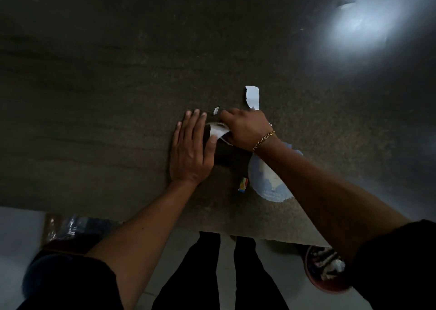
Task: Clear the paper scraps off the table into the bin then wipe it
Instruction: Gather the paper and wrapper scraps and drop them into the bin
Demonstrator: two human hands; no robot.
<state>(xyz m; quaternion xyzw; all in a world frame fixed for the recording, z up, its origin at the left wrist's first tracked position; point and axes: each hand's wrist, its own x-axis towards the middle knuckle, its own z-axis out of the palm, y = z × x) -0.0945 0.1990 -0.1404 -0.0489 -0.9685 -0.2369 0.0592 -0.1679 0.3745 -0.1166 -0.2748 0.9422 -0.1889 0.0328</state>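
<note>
On the dark speckled table my left hand lies flat with fingers spread, its thumb against a curled white scrap. My right hand, with a gold bracelet, is closed around that scrap from the right. A tall white scrap stands just beyond my right hand, and a tiny white scrap lies between the fingertips. A large pale blue-white torn sheet lies under my right forearm. A small colourful scrap sits beside it.
The table's near edge runs just in front of my legs. Below it at the right stands a reddish round bin holding striped and white stuff. A plastic-wrapped package lies on the floor at the left. A bright glare marks the table's far right.
</note>
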